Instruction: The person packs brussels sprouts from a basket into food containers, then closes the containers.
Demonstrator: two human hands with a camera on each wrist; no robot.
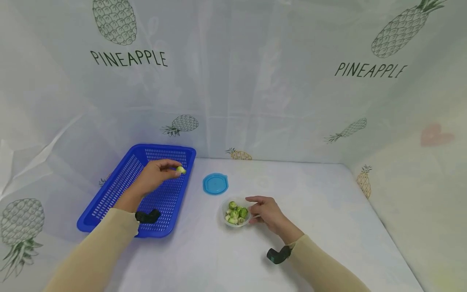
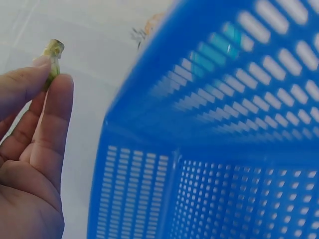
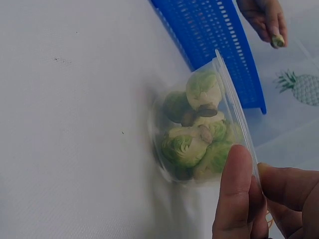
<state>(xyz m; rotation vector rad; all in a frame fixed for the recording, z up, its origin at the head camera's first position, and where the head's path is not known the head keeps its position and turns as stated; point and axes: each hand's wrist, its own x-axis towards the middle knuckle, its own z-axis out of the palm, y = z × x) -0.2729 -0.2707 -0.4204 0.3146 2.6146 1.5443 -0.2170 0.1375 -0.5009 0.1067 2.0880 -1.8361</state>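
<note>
My left hand (image 1: 155, 175) pinches a Brussels sprout (image 1: 181, 170) between thumb and fingertips, above the right side of a blue plastic basket (image 1: 137, 147). In the left wrist view the sprout (image 2: 53, 56) shows its cut stem end, with the thumb and a finger on either side. My right hand (image 1: 268, 214) holds the rim of a clear round container (image 3: 192, 180) that stands on the table. Several green Brussels sprouts (image 3: 185, 146) lie inside it, seen through its wall. The basket's visible floor holds nothing.
A light blue lid (image 1: 215, 183) lies flat on the white table (image 1: 313, 190), behind the container and right of the basket. A pale curtain (image 1: 255, 81) printed with pineapples hangs along the back and sides.
</note>
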